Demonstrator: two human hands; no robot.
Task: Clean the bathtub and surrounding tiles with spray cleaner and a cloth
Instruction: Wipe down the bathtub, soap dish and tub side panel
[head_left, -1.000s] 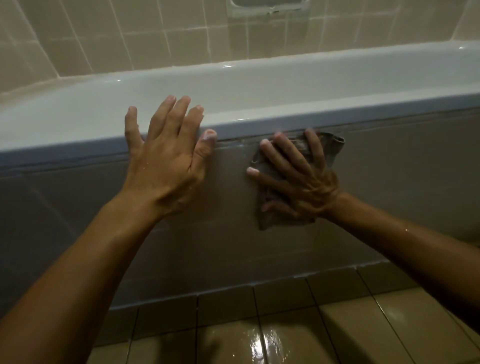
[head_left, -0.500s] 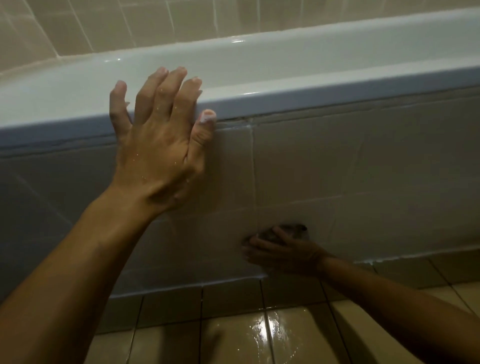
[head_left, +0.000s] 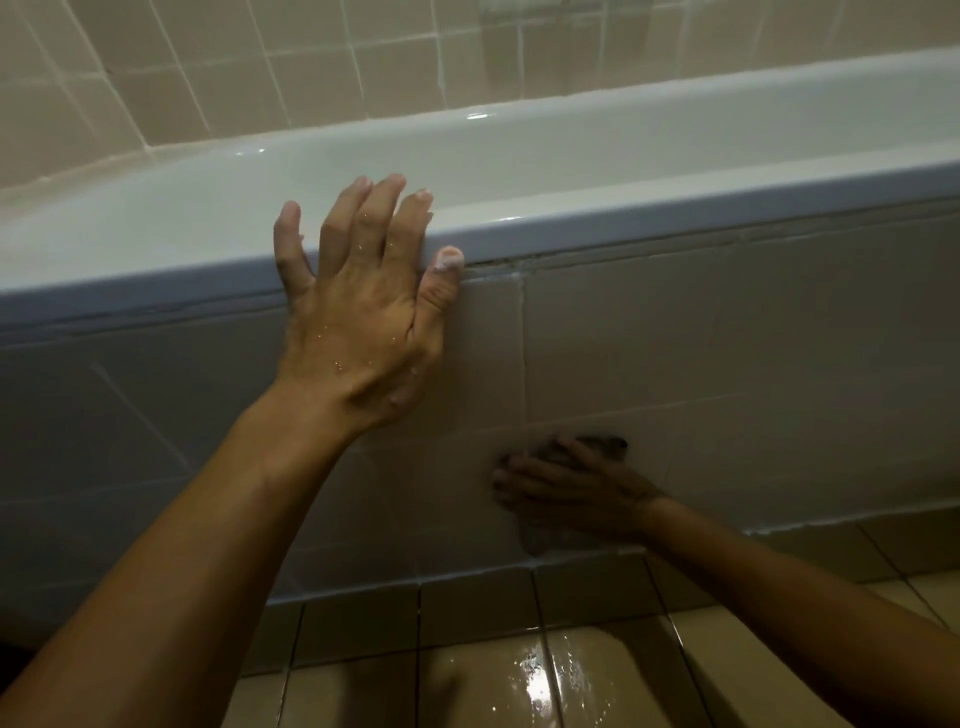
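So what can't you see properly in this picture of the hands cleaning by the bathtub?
- Cloth: head view, mostly hidden under the right hand pressing it on the dim side tiles.
- Bathtub: its bottom is hidden by the near rim; both ends are cut off by the picture's edges.
- Left hand: its palm is hidden, flat against the rim.
- Spray cleaner: not in view.

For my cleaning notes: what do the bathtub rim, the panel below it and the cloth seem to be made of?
Bathtub rim: glossy enamel or acrylic, judging by sharp highlights. Panel: glazed ceramic tiles, grout lines visible. Cloth: dark soft fabric, mostly hidden under the right hand.
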